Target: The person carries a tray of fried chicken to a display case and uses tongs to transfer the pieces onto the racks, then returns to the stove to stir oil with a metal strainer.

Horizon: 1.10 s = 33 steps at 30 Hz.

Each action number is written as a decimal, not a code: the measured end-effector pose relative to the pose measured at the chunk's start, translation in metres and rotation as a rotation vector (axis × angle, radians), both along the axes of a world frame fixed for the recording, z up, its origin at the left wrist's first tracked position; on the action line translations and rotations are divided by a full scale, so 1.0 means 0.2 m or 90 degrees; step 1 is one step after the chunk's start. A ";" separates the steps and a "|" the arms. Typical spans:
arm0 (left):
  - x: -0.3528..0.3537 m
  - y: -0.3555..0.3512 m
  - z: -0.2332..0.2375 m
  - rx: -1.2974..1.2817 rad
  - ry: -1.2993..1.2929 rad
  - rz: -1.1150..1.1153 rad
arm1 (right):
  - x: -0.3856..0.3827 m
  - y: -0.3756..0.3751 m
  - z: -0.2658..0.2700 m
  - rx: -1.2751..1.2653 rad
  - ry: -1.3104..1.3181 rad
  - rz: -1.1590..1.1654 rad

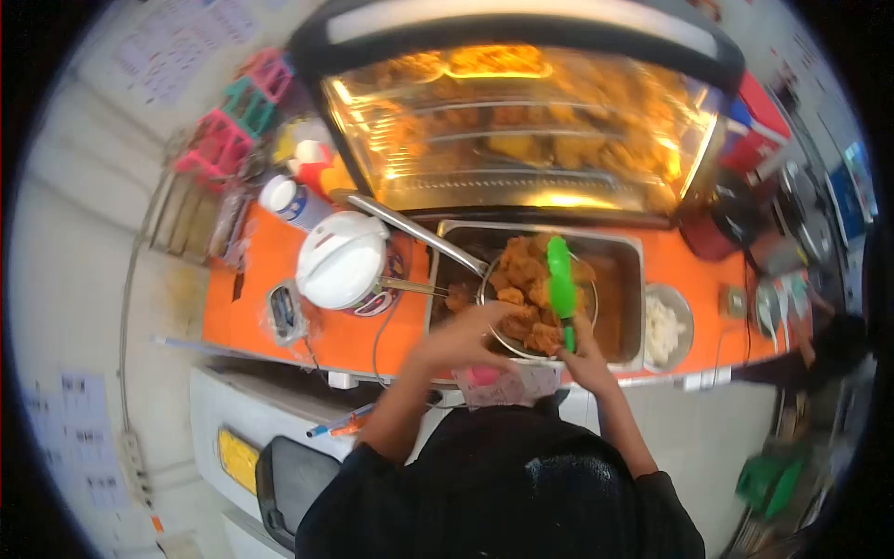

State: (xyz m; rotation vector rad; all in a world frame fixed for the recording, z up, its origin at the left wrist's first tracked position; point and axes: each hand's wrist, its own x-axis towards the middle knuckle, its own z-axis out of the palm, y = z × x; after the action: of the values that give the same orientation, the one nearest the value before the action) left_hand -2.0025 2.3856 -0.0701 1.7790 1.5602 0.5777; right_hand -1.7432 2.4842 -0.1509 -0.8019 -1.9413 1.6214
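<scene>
1. A person stands at the near edge of an orange table (pixel 270 298), both arms stretched over a metal tray (pixel 626 279) set in its middle, just in front of a lit display case (pixel 521 121) along the far edge.

2. The right hand (pixel 585 352) is closed around the lower end of green tongs (pixel 560 279), whose tips point away from the person and lie across a heap of fried chicken (pixel 521 270).

3. The chicken sits in a long-handled strainer (pixel 419 233) resting inside the tray; its handle runs up toward the table's far left corner.

4. The left hand (pixel 466 337) is at the strainer's near rim with fingers curved. It is blurred, so whether it grips the rim or only hovers there cannot be told.

5. To work this well, it seems best to steady the strainer at the rim. The tongs should take one piece across its thickest part, squeezed lightly enough to spare the crust. The piece should be lifted straight up so that crumbs and oil fall back into the tray.

6. A white pot (pixel 340 261) stands just left of the tray, and a small bowl (pixel 689 317) of something white stands just right of it. A bottle (pixel 287 200) and coloured crates (pixel 244 110) crowd the far left corner.
</scene>
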 end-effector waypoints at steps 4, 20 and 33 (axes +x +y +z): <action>-0.69 0.24 0.31 -0.020 -0.194 0.313 | 0.26 -0.16 -0.05 -0.195 -0.049 -0.171; -1.43 1.10 -0.23 0.239 0.309 0.966 | 0.57 -0.59 0.05 -0.191 -0.125 -0.498; -1.04 1.30 -0.38 0.419 0.251 0.696 | 0.30 -0.17 0.09 -0.377 -0.037 -0.334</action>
State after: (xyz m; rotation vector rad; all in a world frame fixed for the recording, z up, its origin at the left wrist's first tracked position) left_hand -2.2103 2.6453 -0.1455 1.3326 2.8581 1.4330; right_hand -1.6824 2.4498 -0.1334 -1.4513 -1.1202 1.8362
